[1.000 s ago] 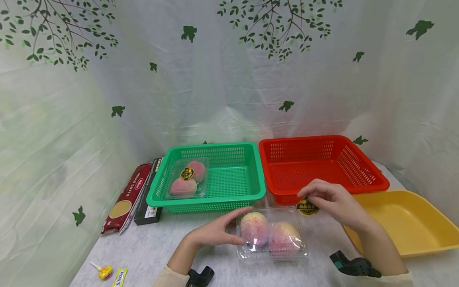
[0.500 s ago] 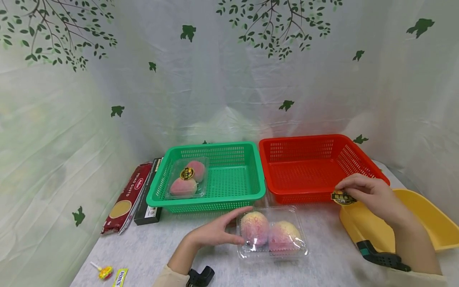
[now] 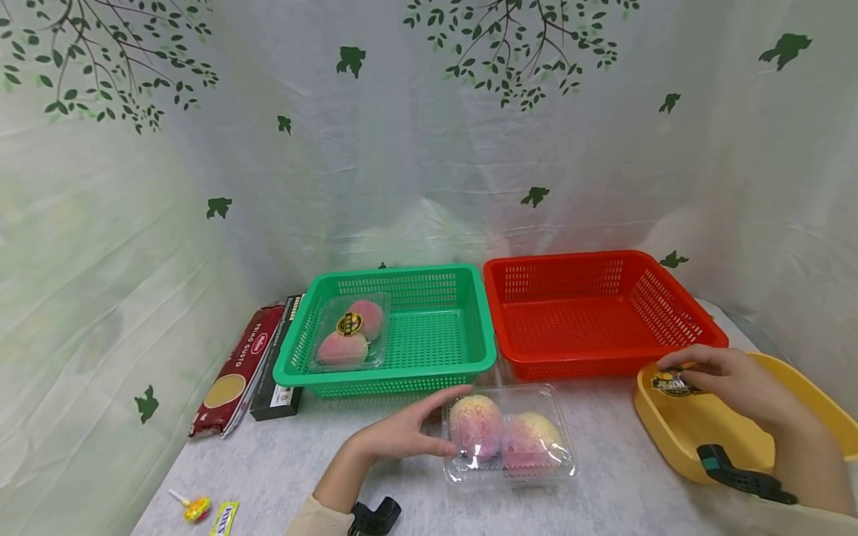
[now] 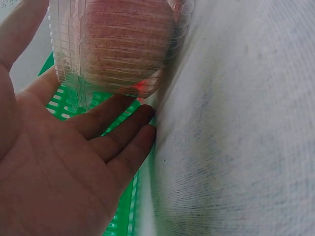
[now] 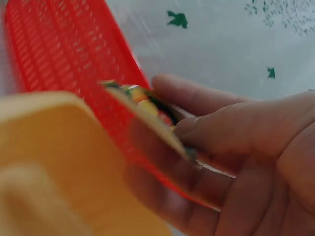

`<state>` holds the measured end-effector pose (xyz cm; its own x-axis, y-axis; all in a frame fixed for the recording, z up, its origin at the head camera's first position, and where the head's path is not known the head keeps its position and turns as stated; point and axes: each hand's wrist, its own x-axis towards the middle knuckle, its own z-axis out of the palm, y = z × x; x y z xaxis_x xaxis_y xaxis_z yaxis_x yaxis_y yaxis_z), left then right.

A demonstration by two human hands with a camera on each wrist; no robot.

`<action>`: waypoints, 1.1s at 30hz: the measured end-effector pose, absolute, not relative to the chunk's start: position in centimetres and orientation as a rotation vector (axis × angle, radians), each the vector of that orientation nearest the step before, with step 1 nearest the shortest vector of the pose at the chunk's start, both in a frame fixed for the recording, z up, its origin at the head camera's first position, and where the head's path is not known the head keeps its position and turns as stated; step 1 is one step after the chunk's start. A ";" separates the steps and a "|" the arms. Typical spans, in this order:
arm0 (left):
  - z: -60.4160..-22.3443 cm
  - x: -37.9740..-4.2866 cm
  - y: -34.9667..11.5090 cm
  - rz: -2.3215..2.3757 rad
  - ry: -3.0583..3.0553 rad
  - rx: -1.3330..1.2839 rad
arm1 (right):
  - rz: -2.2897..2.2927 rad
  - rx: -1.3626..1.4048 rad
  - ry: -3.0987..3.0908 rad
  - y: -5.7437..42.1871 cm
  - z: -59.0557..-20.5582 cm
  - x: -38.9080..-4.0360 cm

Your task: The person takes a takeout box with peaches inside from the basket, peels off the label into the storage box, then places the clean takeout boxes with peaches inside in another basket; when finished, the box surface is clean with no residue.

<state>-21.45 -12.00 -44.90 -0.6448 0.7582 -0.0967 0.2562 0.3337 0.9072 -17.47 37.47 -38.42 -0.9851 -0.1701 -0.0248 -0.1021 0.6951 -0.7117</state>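
Left of the tray (image 3: 657, 432), my left fingers (image 3: 442, 400) spread against the pack (image 3: 509, 475). My right fingers (image 3: 694, 355) pinch the label (image 3: 672, 384), seemingly above the tray; a light edge grip should avoid creasing.

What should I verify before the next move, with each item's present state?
1. Right grip pinching the black-and-gold label: ok.
2. Label's clearance above the yellow basin: cannot tell.
3. Left grip at the clear clamshell's left side: ok.
4. Both peaches inside that clamshell: ok.
5. Clamshell latched shut: cannot tell.
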 end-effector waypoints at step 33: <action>-44.8 -21.3 -12.0 1.294 2.078 0.858 | -0.976 -0.212 2.717 38.6 -42.1 -18.9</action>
